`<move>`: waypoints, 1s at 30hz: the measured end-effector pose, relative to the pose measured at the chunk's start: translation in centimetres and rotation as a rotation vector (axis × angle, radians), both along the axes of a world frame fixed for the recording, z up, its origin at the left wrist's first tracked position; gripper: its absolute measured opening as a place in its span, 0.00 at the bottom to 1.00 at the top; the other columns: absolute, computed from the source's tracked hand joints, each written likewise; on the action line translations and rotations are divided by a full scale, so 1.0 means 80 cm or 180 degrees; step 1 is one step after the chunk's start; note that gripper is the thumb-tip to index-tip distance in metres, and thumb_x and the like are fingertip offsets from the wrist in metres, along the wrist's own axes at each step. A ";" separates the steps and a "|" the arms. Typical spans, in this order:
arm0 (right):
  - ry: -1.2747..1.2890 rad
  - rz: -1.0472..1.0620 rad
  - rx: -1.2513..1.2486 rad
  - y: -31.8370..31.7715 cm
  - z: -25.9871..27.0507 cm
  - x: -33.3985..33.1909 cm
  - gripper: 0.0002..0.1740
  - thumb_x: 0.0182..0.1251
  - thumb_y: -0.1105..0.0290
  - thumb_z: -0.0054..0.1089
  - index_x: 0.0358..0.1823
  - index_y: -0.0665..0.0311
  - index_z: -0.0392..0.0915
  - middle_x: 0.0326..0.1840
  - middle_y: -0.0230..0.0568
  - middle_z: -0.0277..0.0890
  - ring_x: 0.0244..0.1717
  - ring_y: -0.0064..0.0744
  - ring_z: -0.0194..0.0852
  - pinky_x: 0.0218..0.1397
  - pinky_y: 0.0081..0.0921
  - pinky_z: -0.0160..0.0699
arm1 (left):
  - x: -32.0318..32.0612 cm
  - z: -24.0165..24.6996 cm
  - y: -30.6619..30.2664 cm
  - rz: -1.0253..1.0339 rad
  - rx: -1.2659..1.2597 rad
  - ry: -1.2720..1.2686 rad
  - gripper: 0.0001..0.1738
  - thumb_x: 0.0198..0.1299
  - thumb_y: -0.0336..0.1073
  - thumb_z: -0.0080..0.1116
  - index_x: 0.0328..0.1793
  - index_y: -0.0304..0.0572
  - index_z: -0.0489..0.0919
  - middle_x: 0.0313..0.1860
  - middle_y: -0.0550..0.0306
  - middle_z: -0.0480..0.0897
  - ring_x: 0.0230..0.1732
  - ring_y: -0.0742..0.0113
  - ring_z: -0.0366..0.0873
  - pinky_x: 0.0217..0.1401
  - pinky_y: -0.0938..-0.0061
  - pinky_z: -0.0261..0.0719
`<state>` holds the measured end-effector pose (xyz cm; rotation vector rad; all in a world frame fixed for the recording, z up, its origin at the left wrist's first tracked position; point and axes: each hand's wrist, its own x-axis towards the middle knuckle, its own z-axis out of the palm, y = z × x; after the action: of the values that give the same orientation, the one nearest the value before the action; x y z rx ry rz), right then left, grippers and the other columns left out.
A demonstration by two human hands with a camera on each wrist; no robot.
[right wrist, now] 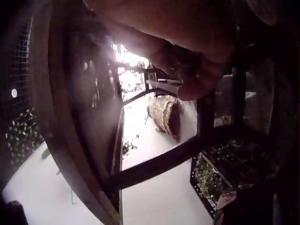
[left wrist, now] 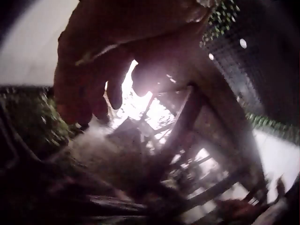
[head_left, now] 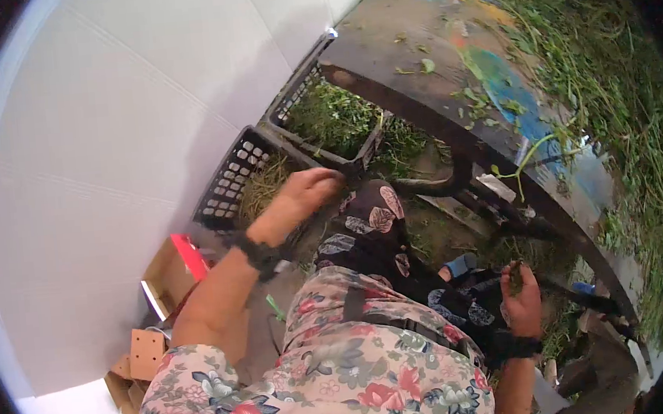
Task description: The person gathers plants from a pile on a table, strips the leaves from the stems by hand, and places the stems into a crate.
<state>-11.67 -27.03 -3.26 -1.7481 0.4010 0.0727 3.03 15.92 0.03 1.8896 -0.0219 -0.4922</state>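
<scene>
My left hand is over the near edge of the black crates, fingers loosely bent and nothing visible in them. Behind it stands a crate of leafy green stems. Closer to the wall, another black crate holds dry, straw-like stalks. In the left wrist view the left hand's fingers hang down, dark against the glare. Low beside the table's edge, my right hand holds a small dark-green clump of plant between thumb and fingers. The right wrist view shows that hand in shadow.
A table with a curved edge carries a long heap of green stems and loose leaves. Its dark metal frame is close to my knees. Cardboard boxes stand at the left, and a woven basket lies beyond the frame.
</scene>
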 end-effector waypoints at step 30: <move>-0.1404 0.0558 -0.2182 0.044 0.287 0.083 0.14 0.53 0.76 0.56 0.44 0.65 0.73 0.43 0.49 0.75 0.38 0.43 0.77 0.41 0.30 0.75 | 0.030 0.028 -0.095 0.0187 -0.2053 0.1453 0.24 0.63 0.52 0.45 0.52 0.37 0.72 0.42 0.53 0.80 0.42 0.60 0.79 0.37 0.68 0.78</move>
<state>-4.99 -23.48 19.66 -2.3954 -0.0727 -0.3602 5.47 8.34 2.26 1.1196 0.1586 -0.7614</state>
